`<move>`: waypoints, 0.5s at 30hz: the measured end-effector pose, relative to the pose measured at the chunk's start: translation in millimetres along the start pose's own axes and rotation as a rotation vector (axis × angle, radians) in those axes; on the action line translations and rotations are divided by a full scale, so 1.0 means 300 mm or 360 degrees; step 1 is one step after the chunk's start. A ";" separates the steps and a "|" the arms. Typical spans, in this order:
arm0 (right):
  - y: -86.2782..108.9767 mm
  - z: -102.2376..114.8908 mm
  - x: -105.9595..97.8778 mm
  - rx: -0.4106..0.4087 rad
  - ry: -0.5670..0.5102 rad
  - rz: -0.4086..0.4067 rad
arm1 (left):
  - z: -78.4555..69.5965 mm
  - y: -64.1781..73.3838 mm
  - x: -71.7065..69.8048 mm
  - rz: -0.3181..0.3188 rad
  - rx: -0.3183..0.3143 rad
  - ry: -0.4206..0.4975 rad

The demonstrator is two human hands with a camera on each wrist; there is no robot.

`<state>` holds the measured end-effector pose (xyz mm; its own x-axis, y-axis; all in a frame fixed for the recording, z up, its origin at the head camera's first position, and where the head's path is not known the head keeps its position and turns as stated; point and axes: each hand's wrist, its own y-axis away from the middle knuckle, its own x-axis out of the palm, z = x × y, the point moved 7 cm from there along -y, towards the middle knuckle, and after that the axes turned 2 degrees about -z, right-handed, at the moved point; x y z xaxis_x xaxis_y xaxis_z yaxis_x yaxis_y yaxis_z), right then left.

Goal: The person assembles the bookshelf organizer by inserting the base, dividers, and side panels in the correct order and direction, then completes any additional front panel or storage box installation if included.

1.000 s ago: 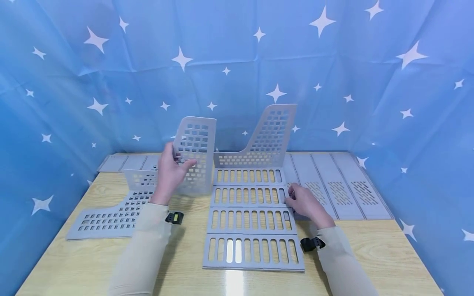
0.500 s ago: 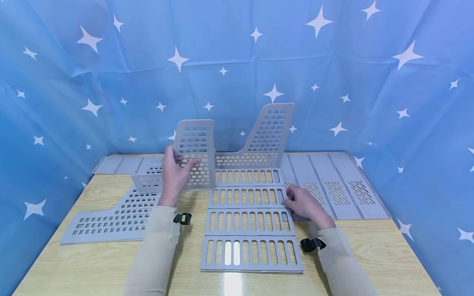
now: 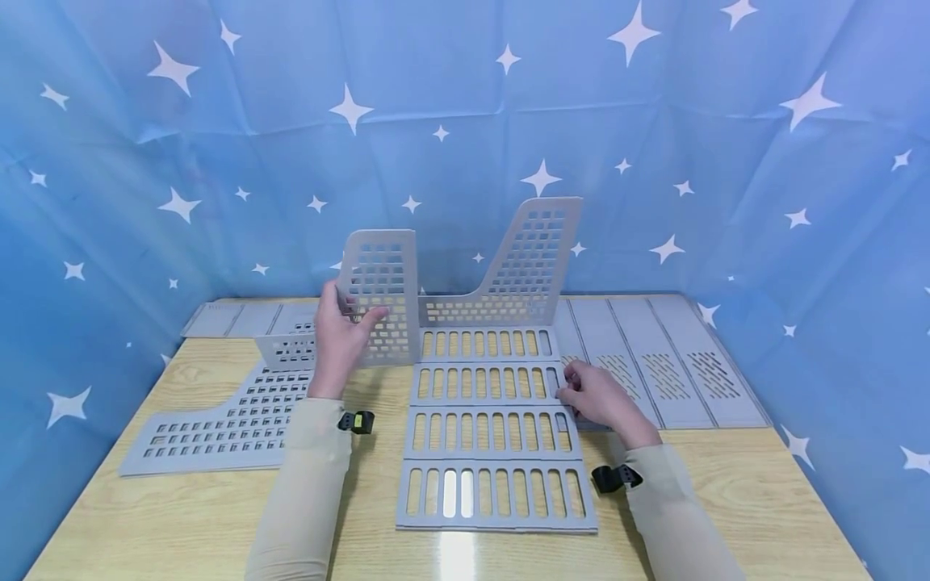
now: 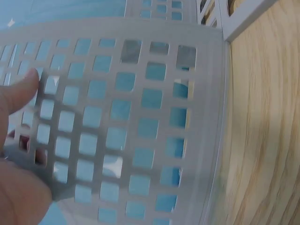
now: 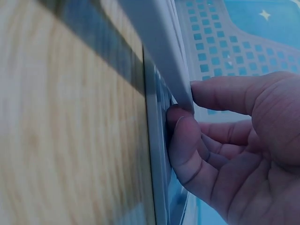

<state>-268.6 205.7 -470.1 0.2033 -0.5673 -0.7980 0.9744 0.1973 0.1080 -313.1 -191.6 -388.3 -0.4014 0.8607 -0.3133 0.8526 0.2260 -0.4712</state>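
Observation:
My left hand [image 3: 340,339] grips an upright grey perforated panel [image 3: 411,290], thumb on its near face and fingers behind. In the left wrist view, the panel's lower edge [image 4: 208,122] stands right beside the wooden tabletop. Its right edge meets the left back corner of a flat grey slotted panel [image 3: 494,455], made of several hinged-looking rows. My right hand [image 3: 599,395] pinches that slotted panel's right edge between thumb and fingers, as the right wrist view shows. Behind the slotted panel rises another perforated side piece [image 3: 574,234], low at left and tall at right.
A third perforated piece [image 3: 207,461] lies at left on the wooden table [image 3: 182,524], with a short flap standing up. Flat grey panels with slanted slots [image 3: 679,323] lie at back right, and more grey panels [image 3: 250,321] at back left. A blue star-patterned curtain [image 3: 465,97] hangs behind.
My left hand has moved a little right with the perforated panel, which now stands closer against the slotted panel's back left corner. The right hand keeps its pinch in nearly the same place.

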 end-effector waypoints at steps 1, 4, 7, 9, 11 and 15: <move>-0.001 0.000 -0.001 -0.0012 0.0006 -0.0007 | 0.011 -0.001 -0.003 0.0020 -0.0033 0.0003; -0.003 0.003 -0.003 -0.0037 0.0011 -0.0025 | 0.044 -0.002 -0.012 0.0097 -0.0111 -0.0064; -0.002 0.002 -0.004 -0.0047 0.0010 -0.0029 | 0.063 0.003 -0.019 0.0155 -0.0141 -0.0177; 0.000 0.000 -0.004 -0.0037 0.0005 -0.0031 | 0.065 0.006 -0.020 0.0165 -0.0125 -0.0195; 0.002 -0.002 -0.003 -0.0040 0.0006 -0.0030 | 0.062 0.007 -0.021 0.0159 -0.0115 -0.0175; -0.001 0.004 -0.001 -0.0058 0.0012 -0.0055 | 0.051 0.009 -0.004 0.0172 -0.0101 -0.0136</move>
<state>-268.7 205.0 -469.3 0.1688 -0.5680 -0.8055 0.9766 0.2069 0.0588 -315.5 -199.0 -401.7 -0.3309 0.8401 -0.4298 0.9107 0.1650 -0.3786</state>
